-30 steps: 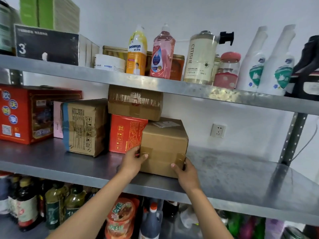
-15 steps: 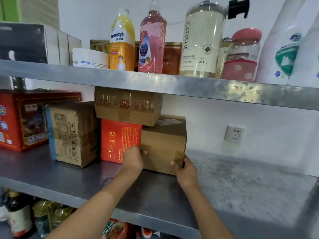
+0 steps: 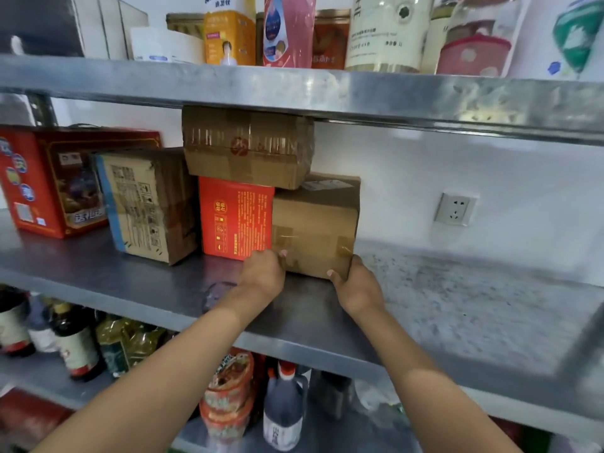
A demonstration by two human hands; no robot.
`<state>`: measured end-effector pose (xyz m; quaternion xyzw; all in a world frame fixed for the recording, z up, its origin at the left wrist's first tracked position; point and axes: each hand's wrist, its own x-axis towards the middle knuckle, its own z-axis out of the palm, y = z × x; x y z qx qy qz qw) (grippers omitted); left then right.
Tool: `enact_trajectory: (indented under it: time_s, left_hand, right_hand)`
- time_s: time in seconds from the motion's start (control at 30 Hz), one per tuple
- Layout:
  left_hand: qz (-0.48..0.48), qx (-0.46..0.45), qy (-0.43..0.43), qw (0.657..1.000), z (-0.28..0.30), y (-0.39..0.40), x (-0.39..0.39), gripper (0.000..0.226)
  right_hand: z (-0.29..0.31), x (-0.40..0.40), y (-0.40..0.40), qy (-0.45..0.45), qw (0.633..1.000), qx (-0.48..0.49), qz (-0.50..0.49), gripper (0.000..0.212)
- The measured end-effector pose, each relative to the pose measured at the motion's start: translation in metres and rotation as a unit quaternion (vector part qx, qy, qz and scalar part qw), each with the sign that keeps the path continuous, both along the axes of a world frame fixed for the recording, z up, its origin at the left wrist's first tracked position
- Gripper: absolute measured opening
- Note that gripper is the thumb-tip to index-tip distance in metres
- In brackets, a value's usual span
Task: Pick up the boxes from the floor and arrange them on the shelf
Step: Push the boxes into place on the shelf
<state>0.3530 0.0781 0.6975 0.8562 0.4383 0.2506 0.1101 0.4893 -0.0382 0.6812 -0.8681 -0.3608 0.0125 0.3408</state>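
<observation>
So our left hand (image 3: 261, 276) is curled against the lower left corner of the plain brown box (image 3: 315, 230), fingers bent onto its near face, and our right hand (image 3: 358, 289) wraps the lower right corner, thumb on the front and fingers round the side. Both are holding it low down, nothing else in them.

The box sits on the middle shelf (image 3: 441, 308), tight against the red box (image 3: 236, 219) on its left. A taped carton (image 3: 246, 147) rests on top of the red one and overhangs a bit of ours. Further left there's a blue-edged carton (image 3: 147, 204), then a big red gift box (image 3: 52, 181). On the right the shelf runs on past a wall socket (image 3: 455, 209).

Handling-wise, we'd guess stiff cardboard, fairly light for two hands and not fragile-looking. The shiny tape on the front could be slippery, so bottom corners and side edges seem the best places to hold. The risk is nudging the overhanging carton if ours gets lifted or tilted.
</observation>
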Motion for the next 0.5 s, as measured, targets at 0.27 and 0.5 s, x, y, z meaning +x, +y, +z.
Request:
enact_trajectory:
  time_s: [0.27,0.5]
  left_hand:
    - [-0.156,0.065,0.162,0.972,-0.011,-0.033,-0.072,0.052]
    - [-0.239,0.095,0.083,0.963,-0.046,-0.062,-0.189,0.058]
  right_hand:
    - [0.0,-0.066,-0.059,-0.107,0.986,-0.118,0.052,0.075]
    - [-0.03,-0.174,-0.095,-0.13,0.988,-0.082,0.033,0.064]
